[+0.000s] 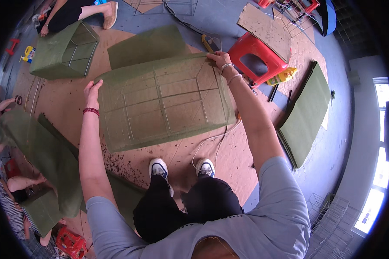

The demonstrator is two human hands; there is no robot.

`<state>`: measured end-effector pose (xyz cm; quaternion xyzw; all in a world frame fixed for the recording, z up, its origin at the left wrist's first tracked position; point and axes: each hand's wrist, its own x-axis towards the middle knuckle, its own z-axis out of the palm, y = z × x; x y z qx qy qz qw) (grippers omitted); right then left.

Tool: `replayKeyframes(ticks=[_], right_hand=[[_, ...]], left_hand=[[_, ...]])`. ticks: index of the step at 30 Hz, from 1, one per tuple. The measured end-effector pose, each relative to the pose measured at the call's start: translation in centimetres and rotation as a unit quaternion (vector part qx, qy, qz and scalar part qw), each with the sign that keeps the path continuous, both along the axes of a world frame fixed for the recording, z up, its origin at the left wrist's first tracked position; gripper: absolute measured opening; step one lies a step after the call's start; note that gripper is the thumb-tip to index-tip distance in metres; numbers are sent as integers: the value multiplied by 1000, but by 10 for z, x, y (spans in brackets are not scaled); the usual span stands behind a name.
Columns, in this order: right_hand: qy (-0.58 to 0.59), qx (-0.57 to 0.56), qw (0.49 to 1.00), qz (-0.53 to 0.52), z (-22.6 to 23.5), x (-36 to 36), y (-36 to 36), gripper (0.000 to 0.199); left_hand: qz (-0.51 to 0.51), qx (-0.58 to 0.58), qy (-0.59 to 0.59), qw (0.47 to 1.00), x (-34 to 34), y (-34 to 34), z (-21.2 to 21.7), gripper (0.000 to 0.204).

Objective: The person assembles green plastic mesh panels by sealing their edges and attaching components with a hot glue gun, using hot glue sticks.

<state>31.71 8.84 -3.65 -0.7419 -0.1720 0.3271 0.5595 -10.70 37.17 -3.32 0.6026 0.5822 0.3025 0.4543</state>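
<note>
Between my hands is a wire frame covered in thin green fabric [177,105], a box shape whose metal grid shows through. My left hand [92,93] grips its left edge, thumb on the near side. At the far right corner my right hand [220,59] is closed on the rim, with bracelets on that wrist. Some of the fingers are hidden behind the fabric. Just beyond the frame a flat green fabric piece [147,46] lies on brown board. A yellow and black hand tool [209,43] rests near my right hand.
A red stool [257,64] with cardboard on it stands right, beside a yellow packet [283,76]. Folded green sheets [304,114] lie farther right. A white cable [216,137] runs near my shoes. Another covered frame [52,56] and co-workers are at left; bare wire frames [333,216] lower right.
</note>
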Motion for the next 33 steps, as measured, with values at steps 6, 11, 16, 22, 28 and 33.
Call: replayKeyframes(ticks=[6, 11, 16, 22, 28, 33], right_hand=[[239, -81, 966, -54, -8, 23, 22, 17], [207, -162, 965, 7, -11, 28, 33, 18], [56, -157, 986, -19, 51, 8, 16, 18], [-71, 124, 987, 79, 91, -57, -107, 13], [65, 72, 995, -13, 10, -120, -160, 16], [51, 98, 994, -12, -12, -112, -164, 19]], left_hand=[[-22, -233, -150, 961, -2, 28, -2, 33], [-69, -272, -120, 952, 3, 49, -2, 30], [-25, -253, -181, 950, -10, 24, 47, 17], [7, -54, -231, 971, -91, -98, 92, 18], [53, -94, -234, 966, -116, -176, 20, 26], [35, -64, -223, 972, -112, -178, 9, 17]])
